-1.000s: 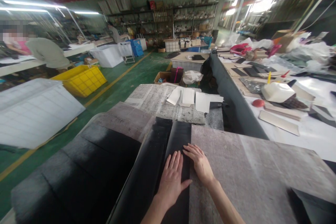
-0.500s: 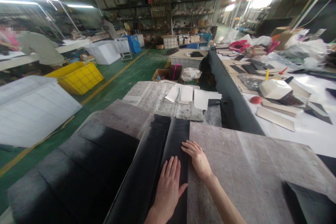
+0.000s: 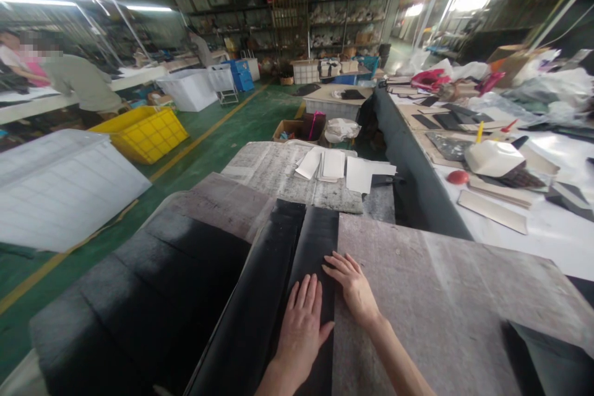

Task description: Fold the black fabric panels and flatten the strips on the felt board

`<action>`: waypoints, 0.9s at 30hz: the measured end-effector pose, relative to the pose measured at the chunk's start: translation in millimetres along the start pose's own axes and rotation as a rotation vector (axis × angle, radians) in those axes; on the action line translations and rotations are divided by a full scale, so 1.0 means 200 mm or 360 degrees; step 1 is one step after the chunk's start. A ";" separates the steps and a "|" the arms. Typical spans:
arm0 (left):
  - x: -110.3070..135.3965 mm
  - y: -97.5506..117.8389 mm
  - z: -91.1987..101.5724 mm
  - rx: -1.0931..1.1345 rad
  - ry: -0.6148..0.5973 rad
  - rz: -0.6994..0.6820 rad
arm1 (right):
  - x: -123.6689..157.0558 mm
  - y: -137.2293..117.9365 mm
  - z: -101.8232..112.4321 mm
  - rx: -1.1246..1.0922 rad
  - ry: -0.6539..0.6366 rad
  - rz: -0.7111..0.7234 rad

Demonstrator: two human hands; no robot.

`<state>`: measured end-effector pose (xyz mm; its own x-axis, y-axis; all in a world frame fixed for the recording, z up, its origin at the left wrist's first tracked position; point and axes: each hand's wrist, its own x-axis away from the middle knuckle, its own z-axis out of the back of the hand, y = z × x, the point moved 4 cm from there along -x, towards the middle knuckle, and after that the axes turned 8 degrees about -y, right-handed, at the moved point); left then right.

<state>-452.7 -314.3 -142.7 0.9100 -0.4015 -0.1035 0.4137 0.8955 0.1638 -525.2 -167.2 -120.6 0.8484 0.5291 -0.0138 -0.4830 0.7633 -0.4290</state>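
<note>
A long black strip of sheet material (image 3: 318, 229) lies on the grey-brown work board (image 3: 431, 278), running away from me. My left hand (image 3: 301, 322) rests flat on it, fingers stretched forward and thumb out to the right. Farther up, at the strip's right edge, my right hand (image 3: 350, 281) lies with its fingers on the black surface and its palm over the board. Left of this strip runs a second black strip (image 3: 260, 284), with a narrow dark gap between them. Darker black sheets (image 3: 158, 284) spread over the surface farther left.
White card pieces (image 3: 331, 164) lie ahead on the far board. A black folded piece (image 3: 552, 359) sits at lower right. Along the right stands a cluttered table with a white bottle (image 3: 494, 156) and a red ball-like object (image 3: 458, 177). White (image 3: 69, 185) and yellow (image 3: 143, 133) bins stand left; people work beyond.
The whole view has shifted slightly, with the scene moving a little to the right. Both hands keep nearly the same place on the black strip.
</note>
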 end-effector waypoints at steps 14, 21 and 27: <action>-0.03 -0.02 0.02 0.0025 -0.0086 -0.0056 | 0.00 0.01 -0.01 0.0011 0.0006 0.0017; -0.01 -0.02 0.03 0.0030 -0.0115 -0.0079 | 0.00 0.01 0.00 0.0015 0.0018 0.0028; -0.02 0.00 0.03 0.0018 -0.0075 -0.0009 | 0.01 0.01 0.00 0.0033 0.0014 0.0015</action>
<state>-456.6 -314.3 -136.4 0.9077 -0.4155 -0.0583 0.4191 0.8911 0.1743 -524.6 -166.2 -121.7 0.8458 0.5329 -0.0260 -0.4952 0.7658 -0.4103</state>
